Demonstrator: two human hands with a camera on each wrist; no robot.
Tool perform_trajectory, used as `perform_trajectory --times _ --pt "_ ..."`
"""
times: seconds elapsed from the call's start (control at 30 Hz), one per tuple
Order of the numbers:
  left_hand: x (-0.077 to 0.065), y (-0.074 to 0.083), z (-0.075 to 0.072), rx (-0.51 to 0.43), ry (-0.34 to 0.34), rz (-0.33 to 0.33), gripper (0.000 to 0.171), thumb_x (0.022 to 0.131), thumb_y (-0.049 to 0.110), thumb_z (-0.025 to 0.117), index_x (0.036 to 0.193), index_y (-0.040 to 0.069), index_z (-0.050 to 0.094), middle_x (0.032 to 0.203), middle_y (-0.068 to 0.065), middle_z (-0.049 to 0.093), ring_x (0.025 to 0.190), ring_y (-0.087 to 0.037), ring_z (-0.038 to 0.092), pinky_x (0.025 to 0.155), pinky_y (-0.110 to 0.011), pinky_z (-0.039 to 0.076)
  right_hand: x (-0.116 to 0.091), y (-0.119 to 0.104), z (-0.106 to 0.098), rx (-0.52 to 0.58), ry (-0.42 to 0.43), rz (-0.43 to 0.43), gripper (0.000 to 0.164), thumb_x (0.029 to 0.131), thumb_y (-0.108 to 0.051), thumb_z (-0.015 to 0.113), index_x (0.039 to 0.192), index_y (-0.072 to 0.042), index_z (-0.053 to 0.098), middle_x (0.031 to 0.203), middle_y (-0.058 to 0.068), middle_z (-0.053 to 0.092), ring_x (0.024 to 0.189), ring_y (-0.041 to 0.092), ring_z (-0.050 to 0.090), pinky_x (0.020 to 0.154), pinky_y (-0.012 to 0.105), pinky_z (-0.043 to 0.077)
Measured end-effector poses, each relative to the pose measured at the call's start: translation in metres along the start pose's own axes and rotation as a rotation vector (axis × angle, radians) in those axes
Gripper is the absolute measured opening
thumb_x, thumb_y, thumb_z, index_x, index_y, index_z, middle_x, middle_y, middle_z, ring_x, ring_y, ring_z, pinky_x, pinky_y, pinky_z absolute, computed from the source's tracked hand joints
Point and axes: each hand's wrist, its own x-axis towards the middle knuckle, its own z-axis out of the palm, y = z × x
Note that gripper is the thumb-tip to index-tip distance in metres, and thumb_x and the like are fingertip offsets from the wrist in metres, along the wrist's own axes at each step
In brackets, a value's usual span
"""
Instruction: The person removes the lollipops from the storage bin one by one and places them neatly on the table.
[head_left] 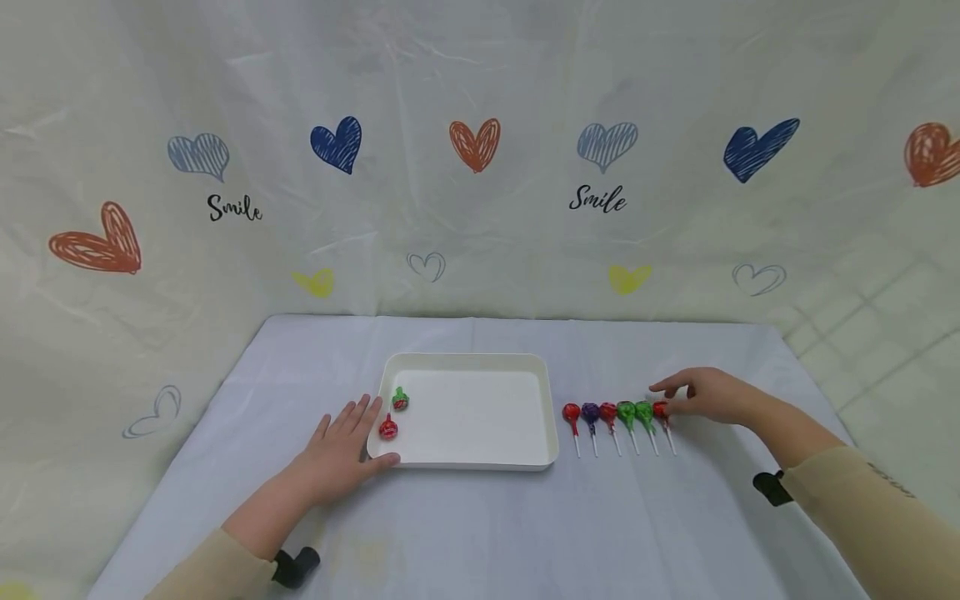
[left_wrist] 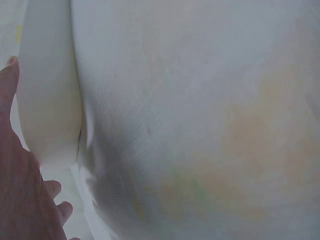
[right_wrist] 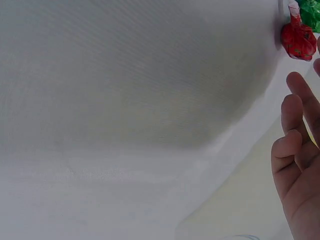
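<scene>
A white tray (head_left: pixel 472 358) lies on the table. My left hand (head_left: pixel 337 454) rests at its left end, fingers spread along the side and thumb at the front rim; the left wrist view shows this hand (left_wrist: pixel 20 170) beside the tray wall (left_wrist: pixel 50 90). Inside are a green-and-red wrapped candy (head_left: pixel 401 400) and a red one (head_left: pixel 387 428); I see no sticks on them. Right of the tray, several lollipops stand in a row, sticks toward me. Over the rightmost red lollipop (head_left: pixel 661 410) my right hand (head_left: pixel 708 397) hovers with loosely extended fingers, holding nothing visible.
The row also has a red lollipop (head_left: pixel 572 413) nearest the tray, a purple lollipop (head_left: pixel 591 412), another red lollipop (head_left: pixel 608 412) and two green lollipops (head_left: pixel 626 412). A white cloth (head_left: pixel 480 533) covers the table. Behind hangs a curtain (head_left: pixel 525 233) printed with hearts.
</scene>
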Motion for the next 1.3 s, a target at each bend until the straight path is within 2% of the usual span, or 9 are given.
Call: perform_trajectory --times 0.23,0.43,0.67,1.03,1.3 --pt "0.0 0.001 0.0 0.007 -0.001 -0.004 0.106 0.085 0.073 0.056 0.16 0.011 0.013 0.165 -0.016 0.014 0.15 -0.039 0.01 0.117 -0.064 0.005 -0.001 -0.006 -0.009 -0.016 0.046 -0.024 0.042 0.091 -0.031 0.073 0.128 -0.013 0.068 0.112 0.005 0.068 0.087 0.021 0.051 0.066 0.031 0.05" --pt "0.001 0.0 0.001 0.01 -0.002 -0.003 0.107 0.085 0.074 0.055 0.16 0.011 0.014 0.164 -0.017 0.014 0.15 -0.04 0.01 0.116 -0.065 0.004 -0.002 -0.019 -0.014 0.005 0.045 -0.022 0.042 0.09 -0.03 0.073 0.129 -0.013 0.068 0.115 0.008 0.069 0.087 0.022 0.05 0.065 0.031 0.049" --pt "0.001 -0.002 0.002 0.013 0.004 -0.003 0.108 0.084 0.077 0.053 0.16 0.012 0.014 0.164 -0.016 0.015 0.15 -0.04 0.01 0.116 -0.066 0.004 0.006 -0.036 -0.019 0.009 0.036 -0.028 0.042 0.091 -0.031 0.073 0.129 -0.016 0.068 0.119 0.009 0.068 0.092 0.023 0.051 0.068 0.031 0.05" --pt "0.002 -0.003 0.003 0.023 0.008 -0.001 0.107 0.084 0.077 0.054 0.16 0.013 0.014 0.164 -0.016 0.015 0.15 -0.04 0.01 0.116 -0.065 0.004 0.025 -0.077 -0.02 0.014 0.011 -0.11 0.043 0.089 -0.038 0.074 0.126 -0.016 0.07 0.124 0.009 0.067 0.093 0.02 0.057 0.073 0.029 0.053" --pt "0.004 -0.002 0.005 0.012 -0.005 -0.006 0.107 0.084 0.074 0.056 0.16 0.012 0.013 0.164 -0.017 0.014 0.15 -0.04 0.009 0.116 -0.066 0.003 0.045 -0.11 -0.014 0.025 0.002 -0.176 0.033 0.09 -0.03 0.075 0.122 -0.024 0.073 0.122 0.005 0.068 0.092 0.02 0.056 0.071 0.03 0.053"
